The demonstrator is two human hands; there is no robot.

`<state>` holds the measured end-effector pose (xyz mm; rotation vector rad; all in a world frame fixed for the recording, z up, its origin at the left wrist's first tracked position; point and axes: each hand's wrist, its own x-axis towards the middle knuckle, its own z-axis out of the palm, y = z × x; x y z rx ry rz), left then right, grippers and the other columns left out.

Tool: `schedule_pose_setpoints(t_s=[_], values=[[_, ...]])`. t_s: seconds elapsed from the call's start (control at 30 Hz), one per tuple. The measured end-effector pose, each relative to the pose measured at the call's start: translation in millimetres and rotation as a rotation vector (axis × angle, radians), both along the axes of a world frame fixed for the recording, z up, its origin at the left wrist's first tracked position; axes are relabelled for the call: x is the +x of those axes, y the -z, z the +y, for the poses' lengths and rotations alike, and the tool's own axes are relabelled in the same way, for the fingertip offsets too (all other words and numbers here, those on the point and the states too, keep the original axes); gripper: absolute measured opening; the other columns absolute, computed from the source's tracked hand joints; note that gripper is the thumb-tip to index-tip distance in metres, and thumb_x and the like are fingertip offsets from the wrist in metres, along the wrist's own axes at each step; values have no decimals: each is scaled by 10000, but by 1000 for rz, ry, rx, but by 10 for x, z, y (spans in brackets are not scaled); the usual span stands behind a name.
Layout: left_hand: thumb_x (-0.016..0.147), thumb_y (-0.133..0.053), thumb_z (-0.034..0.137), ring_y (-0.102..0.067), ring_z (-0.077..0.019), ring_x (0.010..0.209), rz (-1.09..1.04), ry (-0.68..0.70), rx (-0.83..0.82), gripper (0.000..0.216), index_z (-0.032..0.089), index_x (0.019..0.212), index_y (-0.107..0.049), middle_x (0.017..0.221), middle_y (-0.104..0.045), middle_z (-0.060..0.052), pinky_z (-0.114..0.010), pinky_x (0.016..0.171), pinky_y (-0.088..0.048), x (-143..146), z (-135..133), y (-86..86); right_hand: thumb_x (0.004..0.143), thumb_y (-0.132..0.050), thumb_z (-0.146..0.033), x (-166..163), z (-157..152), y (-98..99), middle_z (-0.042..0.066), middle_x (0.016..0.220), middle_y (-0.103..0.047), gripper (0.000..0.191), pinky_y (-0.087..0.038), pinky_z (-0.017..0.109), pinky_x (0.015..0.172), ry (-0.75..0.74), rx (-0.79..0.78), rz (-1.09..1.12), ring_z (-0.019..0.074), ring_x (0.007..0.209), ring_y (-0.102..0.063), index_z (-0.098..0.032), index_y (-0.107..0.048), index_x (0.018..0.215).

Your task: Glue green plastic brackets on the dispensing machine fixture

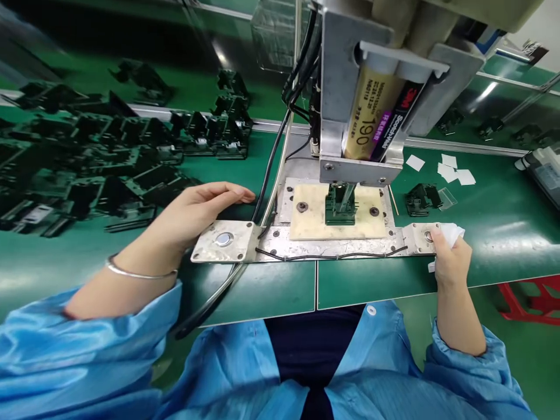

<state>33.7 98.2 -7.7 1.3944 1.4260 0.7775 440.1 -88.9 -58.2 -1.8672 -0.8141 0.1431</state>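
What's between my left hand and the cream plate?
In the head view, a black cable, a pale tube and part of the metal base separate your left hand from the cream plate.

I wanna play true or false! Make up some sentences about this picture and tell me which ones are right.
1. The right hand holds crumpled white material. True.
2. The bracelet is on the right wrist. False: the bracelet is on the left wrist.
3. A dark part sits on the cream block. True.
4. The sleeves are red. False: the sleeves are blue.
5. White squares lie on the green table. True.
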Motion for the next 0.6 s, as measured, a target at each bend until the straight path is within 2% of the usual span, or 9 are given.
schedule_pose_setpoints(t_s=[0.2,0.6], values=[[595,-769,556,-632,-337,1142,16,1,-4,406,202,791,-734,1018,-735,-88,-488,1158,-409,4,10,6,728,-758,-629,9,-13,18,80,762,-694,485,-497,356,652,-18,20,20,275,748,-645,-147,-741,775],[650,-765,529,-623,-328,1154,15,-3,-17,365,196,794,-723,1045,-730,-90,-454,1159,-405,1,-12,-15,745,-758,-640,1,-37,16,73,754,-678,492,-489,361,671,-21,18,12,275,773,-626,-150,-729,761]])
